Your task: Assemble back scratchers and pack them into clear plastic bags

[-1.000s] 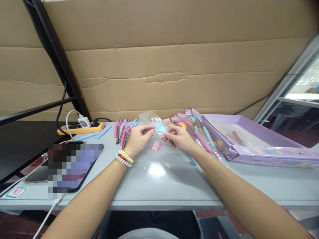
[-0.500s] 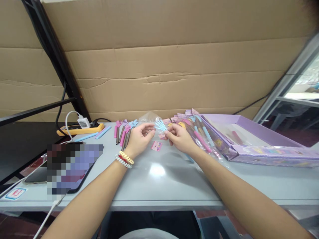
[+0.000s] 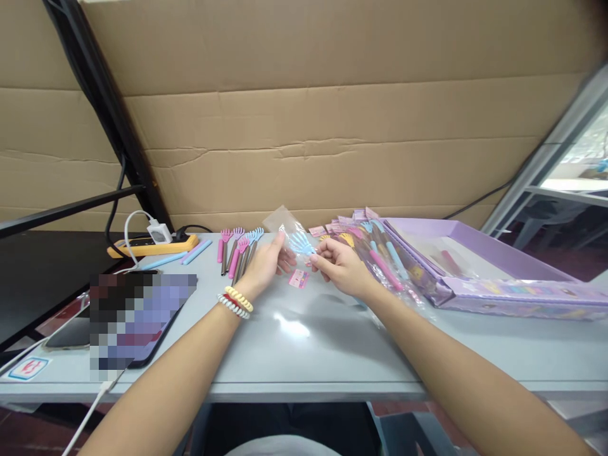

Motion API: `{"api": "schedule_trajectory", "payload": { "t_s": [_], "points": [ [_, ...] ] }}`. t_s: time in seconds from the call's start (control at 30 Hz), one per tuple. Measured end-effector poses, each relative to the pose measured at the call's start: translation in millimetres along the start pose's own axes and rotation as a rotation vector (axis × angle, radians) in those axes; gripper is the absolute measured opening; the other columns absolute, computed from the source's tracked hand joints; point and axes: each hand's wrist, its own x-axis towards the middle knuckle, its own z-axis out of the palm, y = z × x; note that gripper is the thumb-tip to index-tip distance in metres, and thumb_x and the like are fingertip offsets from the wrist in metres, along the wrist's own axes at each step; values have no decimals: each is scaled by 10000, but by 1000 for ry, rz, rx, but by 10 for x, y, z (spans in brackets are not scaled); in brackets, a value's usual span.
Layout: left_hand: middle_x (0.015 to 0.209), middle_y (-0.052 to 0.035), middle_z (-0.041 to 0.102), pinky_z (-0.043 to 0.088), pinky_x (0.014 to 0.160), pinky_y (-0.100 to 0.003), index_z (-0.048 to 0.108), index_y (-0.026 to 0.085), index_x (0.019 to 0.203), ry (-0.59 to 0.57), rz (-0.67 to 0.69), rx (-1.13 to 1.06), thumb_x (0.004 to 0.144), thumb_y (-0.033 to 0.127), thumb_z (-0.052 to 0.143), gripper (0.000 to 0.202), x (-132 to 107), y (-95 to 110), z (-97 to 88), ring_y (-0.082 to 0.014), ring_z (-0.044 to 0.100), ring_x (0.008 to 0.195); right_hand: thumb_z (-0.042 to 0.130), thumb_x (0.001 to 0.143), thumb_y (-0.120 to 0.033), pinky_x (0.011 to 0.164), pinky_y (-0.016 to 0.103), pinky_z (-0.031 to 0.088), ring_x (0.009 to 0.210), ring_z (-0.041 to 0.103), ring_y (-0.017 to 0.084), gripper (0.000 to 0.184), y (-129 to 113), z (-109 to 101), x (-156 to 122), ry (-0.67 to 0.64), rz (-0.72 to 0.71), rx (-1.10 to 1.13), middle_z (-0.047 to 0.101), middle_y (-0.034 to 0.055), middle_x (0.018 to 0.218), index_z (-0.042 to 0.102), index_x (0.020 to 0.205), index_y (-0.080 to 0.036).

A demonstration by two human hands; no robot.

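Fingers of left hand [image 3: 268, 263] pinch a clear wrapper [image 3: 281, 221]; right hand [image 3: 339, 266] fingers grip the blue claw-headed stick [image 3: 300, 243] above the tabletop [image 3: 304, 342].

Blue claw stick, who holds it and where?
The right hand pinches the blue hand-shaped plastic stick just below its claw head; the left hand holds the clear plastic sleeve by one edge.

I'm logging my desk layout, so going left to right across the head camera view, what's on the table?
Tablet → loose pink and blue sticks → left hand holding clear wrapper → right hand pinching blue claw stick → bagged sticks → purple box.
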Motion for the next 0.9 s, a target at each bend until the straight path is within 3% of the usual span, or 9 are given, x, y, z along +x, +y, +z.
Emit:
{"api": "schedule_trajectory", "payload": {
  "t_s": [0.13,0.27,0.57,0.9],
  "points": [
    [805,-96,681,459,520,-251,665,141,884,-148,30,-152,774,712,392,643,4,-18,35,-172,617,663,581,808,-450,452,211,323,467,418,63,290,-4,4,-24,-72,-18,-8,560,-16,648,488,785,-176],
    [878,-82,677,480,574,-247,639,150,1047,-132,85,-218,748,608,559,553,-33,13,48,-174,614,766,554,827,-456,463,214,332,476,425,71,280,10,2,-28,-103,-5,-39,562,-21,643,497,808,-182],
    [895,-83,663,486,588,-245,611,130,1065,-139,143,-89,737,538,619,524,-78,51,29,-163,612,766,490,850,-479,472,210,311,466,422,82,281,-9,-5,-12,-77,82,-290,578,-39,585,488,886,-201],
    [781,-48,632,480,549,-245,588,139,961,-220,128,-132,745,529,616,446,-72,30,39,-147,609,669,535,809,-525,508,225,331,529,456,101,398,31,0,-11,-35,10,-221,514,-47,604,497,1016,-187]
  ]
}}
